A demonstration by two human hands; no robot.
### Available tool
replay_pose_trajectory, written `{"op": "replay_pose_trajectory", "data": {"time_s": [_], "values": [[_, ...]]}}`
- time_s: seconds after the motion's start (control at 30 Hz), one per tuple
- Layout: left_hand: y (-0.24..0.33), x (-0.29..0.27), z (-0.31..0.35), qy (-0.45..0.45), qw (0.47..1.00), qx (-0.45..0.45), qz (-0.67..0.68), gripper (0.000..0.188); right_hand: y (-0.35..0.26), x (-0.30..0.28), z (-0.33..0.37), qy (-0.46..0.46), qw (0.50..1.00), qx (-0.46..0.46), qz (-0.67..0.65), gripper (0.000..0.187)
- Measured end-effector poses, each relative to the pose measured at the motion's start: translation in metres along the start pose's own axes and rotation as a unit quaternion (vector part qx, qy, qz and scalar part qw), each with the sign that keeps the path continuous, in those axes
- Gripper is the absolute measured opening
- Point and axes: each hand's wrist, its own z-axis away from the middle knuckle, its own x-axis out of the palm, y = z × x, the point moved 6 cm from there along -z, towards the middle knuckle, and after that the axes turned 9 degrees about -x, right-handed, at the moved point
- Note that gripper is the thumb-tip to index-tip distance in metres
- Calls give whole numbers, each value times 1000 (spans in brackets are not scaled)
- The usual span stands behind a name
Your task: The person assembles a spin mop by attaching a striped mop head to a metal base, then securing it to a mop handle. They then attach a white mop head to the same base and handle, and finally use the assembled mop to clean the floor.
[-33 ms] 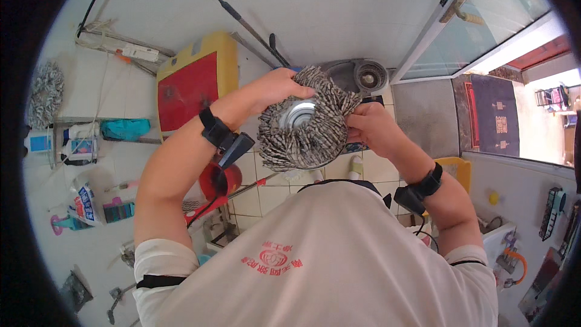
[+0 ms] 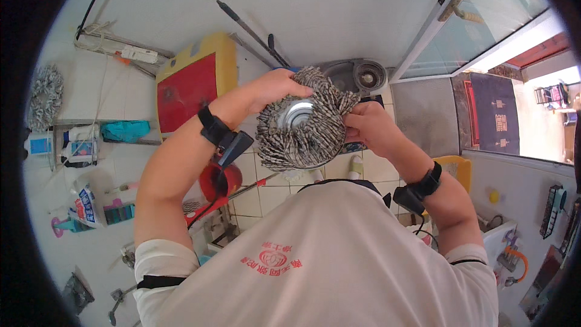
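Observation:
A round spin-mop head (image 2: 311,142) with striped grey, black and cream strands is raised in front of my chest. Its shiny round hub (image 2: 296,115) faces up toward me. At its upper left edge, my left hand (image 2: 284,86) grips the strands, thumb on top and the other fingers partly hidden. On the opposite side, my right hand (image 2: 372,125) pinches strands between thumb and fingers. Below and beyond the mop head stands a grey spin-mop bucket (image 2: 342,74) with a round wringer basket (image 2: 370,75).
A mop pole (image 2: 251,33) leans on the far wall beside a yellow-and-red box (image 2: 193,88). On the left are a red bucket (image 2: 221,180) and a hanging grey mop head (image 2: 46,98). The glass door (image 2: 484,24) stands open at far right, near a dark mat (image 2: 496,115).

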Motion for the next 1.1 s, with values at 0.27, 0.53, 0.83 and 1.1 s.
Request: {"op": "replay_pose_trajectory", "data": {"time_s": [0.27,0.53,0.83,1.1], "values": [[0,4,1,-29,998,-37,34,46,7,11,5,-6,999,37,-17,27],[3,5,-2,-9,1000,-15,19,40,13,13,-2,8,994,29,-105,24],[11,12,8,40,999,5,3,37,15,3,-3,89,993,-23,74,23],[9,-3,5,44,997,6,-55,40,18,-4,-18,72,995,-26,70,22]]}}
